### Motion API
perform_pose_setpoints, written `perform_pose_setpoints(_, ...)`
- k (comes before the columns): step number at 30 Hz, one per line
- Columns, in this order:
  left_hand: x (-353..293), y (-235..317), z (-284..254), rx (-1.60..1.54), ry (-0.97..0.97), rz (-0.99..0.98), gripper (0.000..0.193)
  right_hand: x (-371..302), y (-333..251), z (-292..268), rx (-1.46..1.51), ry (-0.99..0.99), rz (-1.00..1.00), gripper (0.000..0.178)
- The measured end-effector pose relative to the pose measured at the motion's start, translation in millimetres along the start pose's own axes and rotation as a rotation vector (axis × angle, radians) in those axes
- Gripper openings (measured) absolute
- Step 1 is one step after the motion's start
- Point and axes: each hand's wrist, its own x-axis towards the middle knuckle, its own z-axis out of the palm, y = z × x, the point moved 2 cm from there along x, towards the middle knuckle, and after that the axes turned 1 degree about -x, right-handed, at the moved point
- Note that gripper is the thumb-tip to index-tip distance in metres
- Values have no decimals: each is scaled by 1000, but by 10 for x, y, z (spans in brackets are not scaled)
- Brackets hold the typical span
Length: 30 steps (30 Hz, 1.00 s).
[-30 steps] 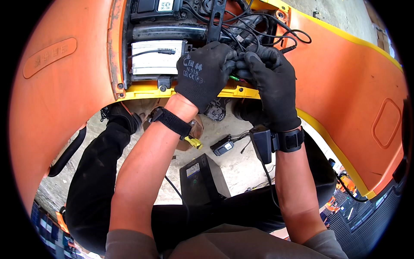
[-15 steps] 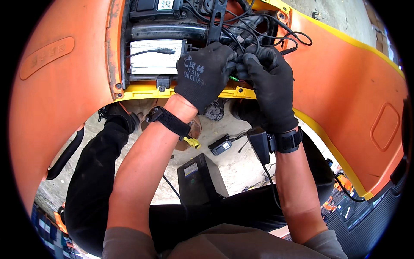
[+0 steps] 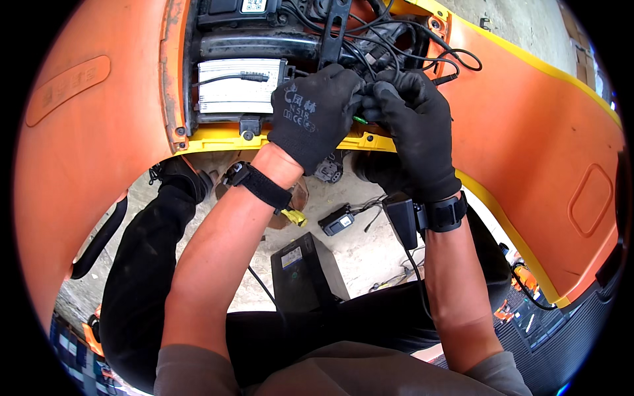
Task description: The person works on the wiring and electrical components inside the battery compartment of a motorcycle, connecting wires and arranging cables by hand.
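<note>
Left grip [image 3: 314, 115] and right grip [image 3: 419, 132], whether closed I can't tell, nearly meet beyond the yellow edge [image 3: 224, 140], floor [image 3: 370, 254] opening out below.

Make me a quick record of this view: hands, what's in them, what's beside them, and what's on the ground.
Hands: left hand and right hand, both in black gloves, fingertips close together
In grip: cannot tell; the fingers hide it
Just below fingertips: small green piece
Left of hands: pale ribbed box, a black cable across it
Beyond hands: tangled black cables
Either side: orange panels
On the ground: large dark box, small black module
</note>
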Motion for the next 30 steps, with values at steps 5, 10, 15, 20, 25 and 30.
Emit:
perform_pose_setpoints(5, -6, 5, 1, -6, 6, 10, 16, 4, -46, -13, -63, -23, 25, 10)
perform_pose_setpoints(10, -5, 20, -8, 1, 25, 11, 17, 19, -146, -32, -175, -47, 21, 13)
perform_pose_setpoints(15, -11, 6, 20, -11, 35, 11, 19, 18, -86, 0, -61, -3, 115, 13)
perform_pose_setpoints(20, -9, 5, 0, -7, 13, 8, 21, -8, -26, 27, -23, -11, 63, 13)
perform_pose_setpoints(25, -19, -9, 9, 7, 36, 40, 22, -6, -59, 69, -57, -14, 12, 13)
perform_pose_setpoints(30, -19, -22, 18, 0, 1, 19, 22, 24, -30, 10, -42, -90, 52, 14)
